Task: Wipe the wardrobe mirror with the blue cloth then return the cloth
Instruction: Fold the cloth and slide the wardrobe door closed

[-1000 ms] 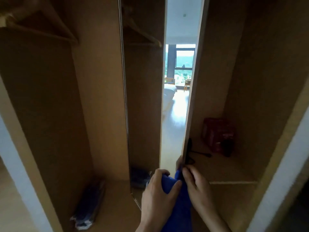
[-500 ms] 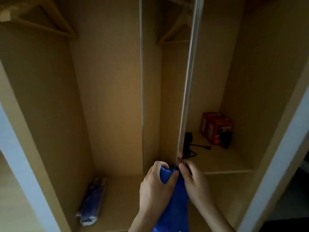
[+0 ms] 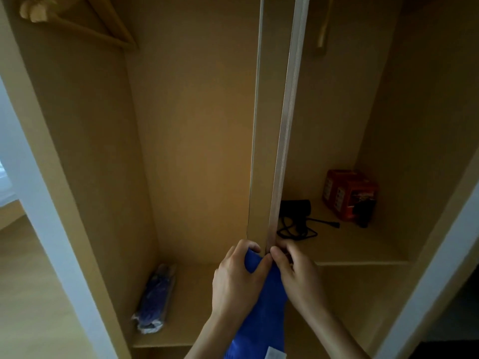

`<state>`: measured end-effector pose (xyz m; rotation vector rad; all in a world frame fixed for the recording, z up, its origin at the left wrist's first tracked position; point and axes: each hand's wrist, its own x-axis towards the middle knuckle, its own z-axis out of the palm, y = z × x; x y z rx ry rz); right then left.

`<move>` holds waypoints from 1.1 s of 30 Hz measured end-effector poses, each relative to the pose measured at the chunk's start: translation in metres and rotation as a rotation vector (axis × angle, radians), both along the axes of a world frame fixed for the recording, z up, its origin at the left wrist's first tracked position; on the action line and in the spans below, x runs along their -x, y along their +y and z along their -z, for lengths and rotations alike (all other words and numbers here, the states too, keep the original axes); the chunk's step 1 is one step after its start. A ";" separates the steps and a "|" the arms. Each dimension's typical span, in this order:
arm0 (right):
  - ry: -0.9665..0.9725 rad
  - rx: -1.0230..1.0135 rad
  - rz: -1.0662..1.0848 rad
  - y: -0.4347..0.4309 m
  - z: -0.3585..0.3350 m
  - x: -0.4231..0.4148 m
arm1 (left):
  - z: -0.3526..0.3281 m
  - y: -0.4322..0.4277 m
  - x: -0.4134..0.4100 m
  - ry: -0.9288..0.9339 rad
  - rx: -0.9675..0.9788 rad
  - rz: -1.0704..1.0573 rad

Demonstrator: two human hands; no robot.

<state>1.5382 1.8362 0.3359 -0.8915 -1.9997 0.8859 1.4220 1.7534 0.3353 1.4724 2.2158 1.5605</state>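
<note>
The wardrobe mirror (image 3: 267, 125) is a tall pull-out panel seen almost edge-on, with a metal edge strip (image 3: 287, 125) facing me; only a narrow sliver of its reflecting face shows. The blue cloth (image 3: 261, 301) hangs down from the panel's lower end. My left hand (image 3: 234, 283) grips the top of the cloth against the mirror side. My right hand (image 3: 298, 275) pinches the metal edge strip from the right, its thumb touching my left thumb at the cloth.
The open wooden wardrobe (image 3: 197, 125) has a wooden hanger (image 3: 77, 24) top left and a wrapped blue umbrella (image 3: 155, 299) on its floor. On the right shelf (image 3: 363, 255) lie a black corded device (image 3: 295, 211) and an orange box (image 3: 350, 194). White door frames flank both sides.
The mirror panel has turned from showing the room's reflection to nearly edge-on. Both hands stayed at its lower end with the cloth.
</note>
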 end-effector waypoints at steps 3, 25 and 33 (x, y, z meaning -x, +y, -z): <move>-0.028 -0.018 0.022 -0.004 0.001 0.003 | 0.002 -0.003 0.004 -0.028 -0.024 0.010; -0.048 -0.037 0.001 0.031 0.000 0.016 | 0.008 0.033 0.022 -0.026 0.002 0.013; -0.041 -0.059 -0.033 0.063 -0.003 0.035 | 0.002 0.060 0.037 -0.062 0.048 -0.014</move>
